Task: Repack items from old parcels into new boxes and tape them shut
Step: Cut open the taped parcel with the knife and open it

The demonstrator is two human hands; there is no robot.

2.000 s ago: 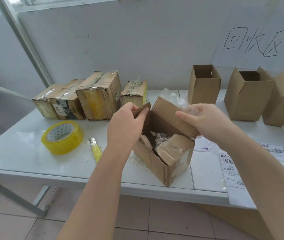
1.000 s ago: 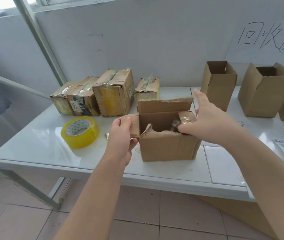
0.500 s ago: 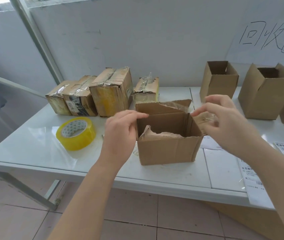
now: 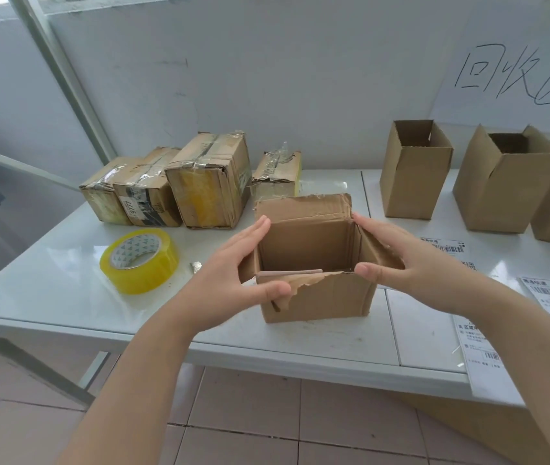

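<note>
Now the opened box (image 4: pixel 317 297) stands upright near the front edge of the tabletop (image 4: pixel 48 290). Both hands clasp it, the left hand (image 4: pixel 233 280) on its left wall and the right hand (image 4: pixel 408 260) on the right wall and flap, thumbs on the front. What shows of its inside looks bare, so it seems ready to set aside. Grip the firm walls, not the torn front flap, and steer clear of the tape roll (image 4: pixel 139 260).
</note>
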